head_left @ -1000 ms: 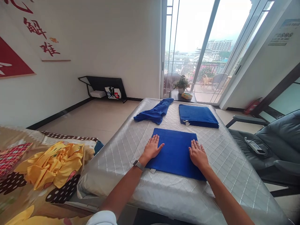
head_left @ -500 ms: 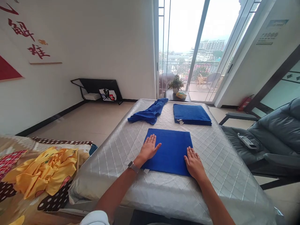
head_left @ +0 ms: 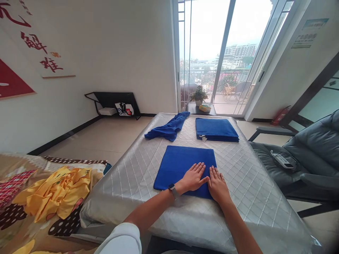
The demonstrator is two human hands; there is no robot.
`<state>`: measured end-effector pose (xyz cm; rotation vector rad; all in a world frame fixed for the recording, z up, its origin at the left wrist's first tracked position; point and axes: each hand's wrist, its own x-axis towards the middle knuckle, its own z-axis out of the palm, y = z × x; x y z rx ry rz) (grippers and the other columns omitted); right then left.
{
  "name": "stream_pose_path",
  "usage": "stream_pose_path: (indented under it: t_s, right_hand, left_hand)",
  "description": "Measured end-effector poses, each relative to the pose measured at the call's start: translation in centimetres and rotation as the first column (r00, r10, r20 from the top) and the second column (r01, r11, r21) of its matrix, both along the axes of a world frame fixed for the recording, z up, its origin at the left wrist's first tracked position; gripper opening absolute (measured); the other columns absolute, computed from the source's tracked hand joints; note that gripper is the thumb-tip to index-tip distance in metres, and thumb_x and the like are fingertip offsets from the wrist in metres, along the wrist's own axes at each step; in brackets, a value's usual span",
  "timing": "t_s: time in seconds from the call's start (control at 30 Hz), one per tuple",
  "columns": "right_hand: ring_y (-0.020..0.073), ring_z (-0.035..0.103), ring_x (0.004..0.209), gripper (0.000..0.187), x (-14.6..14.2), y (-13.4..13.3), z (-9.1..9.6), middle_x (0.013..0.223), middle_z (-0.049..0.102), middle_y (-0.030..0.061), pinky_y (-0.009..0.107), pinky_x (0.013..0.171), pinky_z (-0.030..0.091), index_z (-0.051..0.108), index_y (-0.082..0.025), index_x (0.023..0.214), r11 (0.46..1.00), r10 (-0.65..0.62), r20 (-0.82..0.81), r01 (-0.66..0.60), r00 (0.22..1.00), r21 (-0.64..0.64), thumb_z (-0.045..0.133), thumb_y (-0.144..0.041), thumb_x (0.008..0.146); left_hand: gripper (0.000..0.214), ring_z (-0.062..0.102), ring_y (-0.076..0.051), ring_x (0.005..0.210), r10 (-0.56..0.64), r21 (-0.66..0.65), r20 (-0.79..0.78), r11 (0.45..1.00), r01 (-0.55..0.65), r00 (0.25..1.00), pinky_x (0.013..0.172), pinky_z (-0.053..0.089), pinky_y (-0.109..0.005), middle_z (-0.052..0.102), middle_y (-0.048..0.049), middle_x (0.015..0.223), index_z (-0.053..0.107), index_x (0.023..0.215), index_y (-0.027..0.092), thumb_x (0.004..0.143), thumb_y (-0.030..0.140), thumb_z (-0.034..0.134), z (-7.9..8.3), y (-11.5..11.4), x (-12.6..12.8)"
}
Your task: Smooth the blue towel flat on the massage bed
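A folded blue towel point(head_left: 177, 164) lies flat on the silver quilted table point(head_left: 132, 176) in front of me. My left hand point(head_left: 192, 177) rests flat on the towel's near right part, fingers stretched out. My right hand point(head_left: 217, 184) lies flat beside it on the towel's near right corner, fingers also extended; the two hands almost touch. Farther back a stack of folded blue towels point(head_left: 215, 129) sits on the right, and a crumpled blue towel point(head_left: 168, 127) lies on the left.
A grey recliner chair point(head_left: 304, 158) with a remote point(head_left: 282, 160) stands to the right of the table. On the left lies a patterned cover with yellow cloth point(head_left: 53, 194). Behind the table are a small side table with a potted plant point(head_left: 198, 95) and glass balcony doors.
My left hand has slid right across the towel, from its left edge to beside my right hand. My right hand has stayed near the right corner.
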<state>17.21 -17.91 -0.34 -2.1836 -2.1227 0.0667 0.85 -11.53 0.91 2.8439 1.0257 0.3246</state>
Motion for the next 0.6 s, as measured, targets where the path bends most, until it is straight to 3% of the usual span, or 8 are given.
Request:
stream_pose_path:
  t_s: [0.2, 0.3, 0.37, 0.43, 0.6]
  right_hand:
    - [0.0233, 0.018, 0.151, 0.062, -0.3, 0.0, 0.2, 0.163, 0.022, 0.0094, 0.043, 0.122, 0.015, 0.027, -0.006, 0.156, 1.0, -0.009, 0.004, 0.009, 1.0, 0.009, 0.02, -0.036, 0.102]
    - [0.0237, 0.018, 0.151, 0.062, -0.5, 0.1, 0.2, 0.163, 0.023, 0.011, 0.043, 0.122, 0.015, 0.027, -0.007, 0.156, 1.0, -0.011, -0.017, 0.011, 1.0, 0.01, 0.021, -0.036, 0.102]
    - [0.024, 0.018, 0.151, 0.062, -0.4, 0.1, 0.2, 0.163, 0.023, 0.0119, 0.044, 0.122, 0.015, 0.027, -0.006, 0.156, 1.0, -0.008, -0.024, 0.009, 1.0, 0.018, 0.021, -0.036, 0.102]
    - [0.0244, 0.019, 0.151, 0.063, 0.0, 0.0, 0.0, 0.163, 0.024, 0.0118, 0.045, 0.122, 0.016, 0.028, -0.006, 0.156, 1.0, -0.007, -0.024, 0.007, 1.0, 0.03, 0.022, -0.036, 0.101]
    - [0.0222, 0.018, 0.151, 0.062, 0.7, 0.4, -2.3, 0.162, 0.028, 0.0073, 0.046, 0.122, 0.019, 0.03, -0.012, 0.156, 0.995, 0.03, -0.126, -0.017, 0.992, 0.103, 0.026, -0.034, 0.098]
  left_hand:
    - [0.069, 0.017, -0.021, 0.151, 0.175, -0.049, -0.058, 0.983, -0.178, 0.983, 0.124, 0.017, -0.044, 0.024, -0.0073, 0.163, 0.025, 0.157, 0.019, 0.103, 0.061, 0.019, -0.2, -0.5, -8.8]
    - [0.07, 0.019, -0.023, 0.151, 0.229, -0.073, -0.064, 0.97, -0.234, 0.971, 0.123, 0.019, -0.045, 0.025, -0.0106, 0.162, 0.027, 0.156, 0.016, 0.103, 0.06, 0.019, 0.2, -1.2, -10.6]
    - [0.07, 0.019, -0.022, 0.151, 0.194, -0.081, -0.046, 0.977, -0.197, 0.98, 0.123, 0.02, -0.044, 0.025, -0.0121, 0.162, 0.028, 0.156, 0.014, 0.103, 0.059, 0.019, 0.8, -2.0, -10.0]
    - [0.07, 0.019, -0.021, 0.151, 0.084, -0.072, -0.007, 0.994, -0.084, 0.996, 0.123, 0.02, -0.04, 0.026, -0.012, 0.162, 0.027, 0.156, 0.013, 0.104, 0.058, 0.02, 1.6, -3.0, -7.9]
    - [0.069, 0.017, -0.018, 0.151, -0.264, 0.055, 0.097, 0.964, 0.259, 0.96, 0.123, 0.016, -0.034, 0.029, -0.0099, 0.161, 0.025, 0.156, 0.012, 0.104, 0.057, 0.023, 3.6, -5.5, 0.6]
